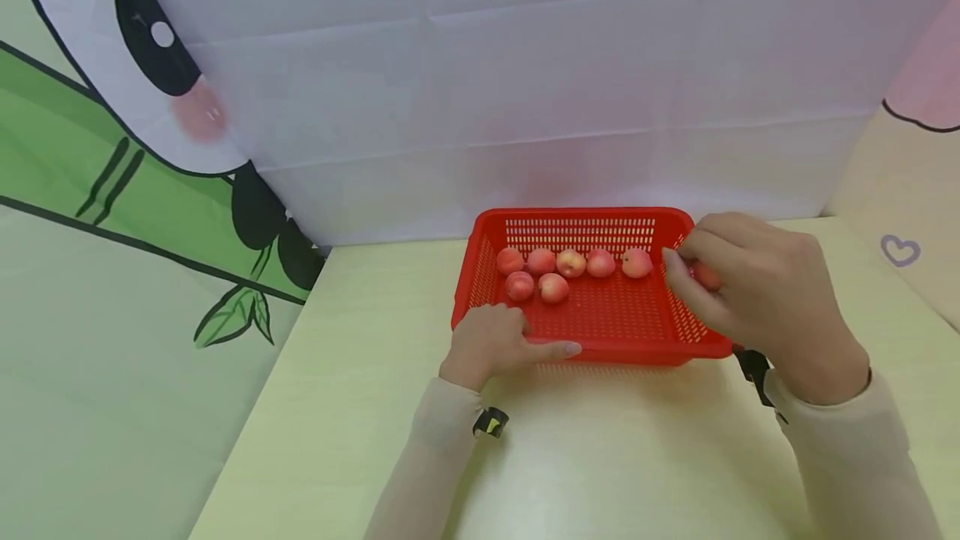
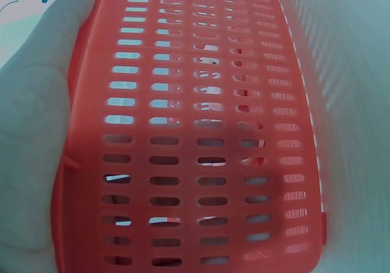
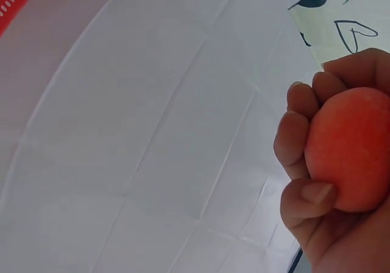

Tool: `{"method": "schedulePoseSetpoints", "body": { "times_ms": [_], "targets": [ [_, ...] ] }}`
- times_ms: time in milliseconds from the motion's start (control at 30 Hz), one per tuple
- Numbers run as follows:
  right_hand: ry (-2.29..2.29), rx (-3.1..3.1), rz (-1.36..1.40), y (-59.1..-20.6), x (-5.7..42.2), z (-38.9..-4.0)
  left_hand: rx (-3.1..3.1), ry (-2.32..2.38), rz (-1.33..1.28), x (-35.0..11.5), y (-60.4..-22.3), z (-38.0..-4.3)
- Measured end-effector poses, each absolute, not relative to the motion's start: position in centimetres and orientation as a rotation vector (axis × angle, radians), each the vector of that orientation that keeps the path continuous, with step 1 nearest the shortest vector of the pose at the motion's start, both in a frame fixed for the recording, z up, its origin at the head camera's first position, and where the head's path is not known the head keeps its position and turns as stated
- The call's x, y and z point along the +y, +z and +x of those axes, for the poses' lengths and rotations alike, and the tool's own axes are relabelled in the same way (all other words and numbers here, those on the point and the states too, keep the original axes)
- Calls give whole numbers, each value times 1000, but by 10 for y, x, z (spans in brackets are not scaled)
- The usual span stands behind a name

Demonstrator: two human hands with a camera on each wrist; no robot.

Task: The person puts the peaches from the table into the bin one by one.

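Observation:
My right hand [image 1: 765, 290] is raised over the right end of the red plastic basket [image 1: 622, 348]. Its fingers curl round a peach [image 3: 353, 151], filling the palm in the right wrist view. At the basket's front left corner, my left hand [image 1: 491, 344] grips the rim, its thumb stretched along the front edge; the other fingertips are hidden. Inside, several peaches stand in a back row, among them a peach [image 1: 637, 262] at the right and a peach [image 1: 511, 261] at the left. Two more lie in front, one of them a peach [image 1: 553, 288]. The left wrist view shows the slotted basket wall [image 2: 201, 127].
The basket stands on a pale yellow-green table [image 1: 360, 407]. A white cloth backdrop [image 1: 525, 90] rises close behind it, with a printed cartoon face and green bamboo at the left. A cream panel with a heart drawing [image 1: 900, 250] borders the table's right side.

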State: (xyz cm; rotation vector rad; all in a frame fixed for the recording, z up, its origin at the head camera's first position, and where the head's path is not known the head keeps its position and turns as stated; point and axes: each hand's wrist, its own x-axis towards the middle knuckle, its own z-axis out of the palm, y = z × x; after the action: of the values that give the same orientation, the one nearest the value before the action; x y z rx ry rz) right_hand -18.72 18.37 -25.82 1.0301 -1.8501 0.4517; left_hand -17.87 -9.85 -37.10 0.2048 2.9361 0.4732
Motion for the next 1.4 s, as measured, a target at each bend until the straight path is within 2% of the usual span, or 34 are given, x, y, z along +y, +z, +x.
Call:
{"method": "schedulePoseSetpoints", "body": {
  "times_ms": [433, 833, 1400],
  "targets": [
    [384, -1962, 1214, -263, 153, -245, 2939, 472, 200, -99, -372, -178],
    [426, -2182, 1224, -290, 127, -299, 2939, 473, 187, -100, -372, -178],
    [590, -2632, 1152, -322, 119, -335, 2945, 496, 213, -99, -374, -181]
  ]
}}
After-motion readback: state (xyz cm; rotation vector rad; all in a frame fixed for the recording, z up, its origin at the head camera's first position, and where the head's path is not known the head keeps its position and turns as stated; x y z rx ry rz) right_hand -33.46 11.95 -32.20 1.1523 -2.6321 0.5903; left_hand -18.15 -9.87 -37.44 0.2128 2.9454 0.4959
